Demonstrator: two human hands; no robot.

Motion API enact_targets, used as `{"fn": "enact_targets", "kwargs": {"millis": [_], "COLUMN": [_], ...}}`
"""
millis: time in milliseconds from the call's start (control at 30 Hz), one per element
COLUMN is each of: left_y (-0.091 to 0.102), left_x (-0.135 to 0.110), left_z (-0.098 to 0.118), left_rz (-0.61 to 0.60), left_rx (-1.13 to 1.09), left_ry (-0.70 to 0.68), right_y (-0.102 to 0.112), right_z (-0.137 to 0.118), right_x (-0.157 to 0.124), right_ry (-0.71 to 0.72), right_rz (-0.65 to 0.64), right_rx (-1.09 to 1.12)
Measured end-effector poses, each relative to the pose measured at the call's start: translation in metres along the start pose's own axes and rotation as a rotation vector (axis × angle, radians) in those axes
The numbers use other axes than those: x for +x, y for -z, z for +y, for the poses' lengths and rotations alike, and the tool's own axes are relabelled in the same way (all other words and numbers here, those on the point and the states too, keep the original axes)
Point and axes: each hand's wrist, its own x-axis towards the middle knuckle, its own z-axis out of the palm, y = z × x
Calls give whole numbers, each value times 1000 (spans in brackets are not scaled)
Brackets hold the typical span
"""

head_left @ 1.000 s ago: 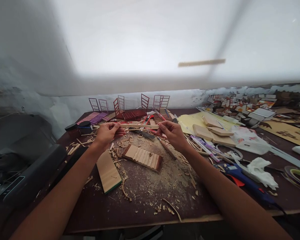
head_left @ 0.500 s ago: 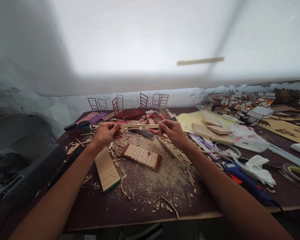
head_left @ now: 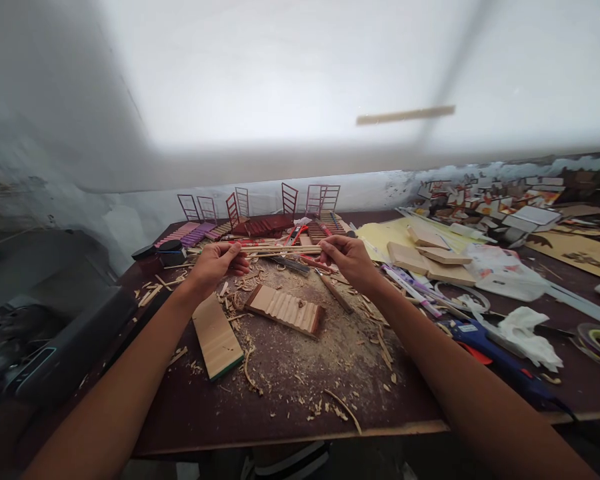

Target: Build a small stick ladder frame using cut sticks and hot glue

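Thin wooden sticks stretch level between my two hands, above the table. My left hand pinches their left ends between thumb and fingers. At the other end, my right hand is closed on them the same way. Below lies a carved wooden block with wavy grooves and reddish-brown ends. A second wooden block, pale with a green edge, rests beneath my left forearm. A wooden-handled carving tool lies on the table just below my right hand.
Wood shavings litter the dark table. Small ladder-like frames stand at the back. To the right are wooden pieces, a plastic bag, a blue glue gun and crumpled tissue. A black case sits left.
The view has shifted slightly, so the table's things appear a little displaced. Both hands keep hold of the sticks in nearly the same pose.
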Motion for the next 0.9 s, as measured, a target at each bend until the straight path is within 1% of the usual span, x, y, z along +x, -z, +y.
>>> {"fn": "enact_targets", "kwargs": {"millis": [100, 167, 267, 333, 433, 567, 633, 767, 900], "left_y": [0, 1, 2, 2, 1, 1, 1, 1, 3], "left_x": [0, 2, 4, 5, 4, 0, -2, -5, -9], "left_z": [-1, -2, -4, -4, -3, 1, 2, 7, 14], "left_rz": [3, 30, 92, 98, 24, -122, -172, -225, -250], "left_rx": [15, 34, 81, 106, 176, 377, 444, 446, 458], "left_ry": [11, -9, -87, -154, -229, -290, -303, -252, -131], "right_y": [0, 0, -1, -1, -2, -1, -1, -2, -2], "right_z": [0, 0, -1, 0, 0, 1, 1, 1, 0], "right_x": [0, 0, 0, 0, 0, 0, 0, 1, 1], "right_ry": [-9, -22, -34, -32, -27, -29, -24, -16, -26], "right_rz": [8, 8, 1, -8, -20, -23, -18, -8, -2], "right_rx": [2, 12, 22, 21, 26, 27, 12, 5, 13]}}
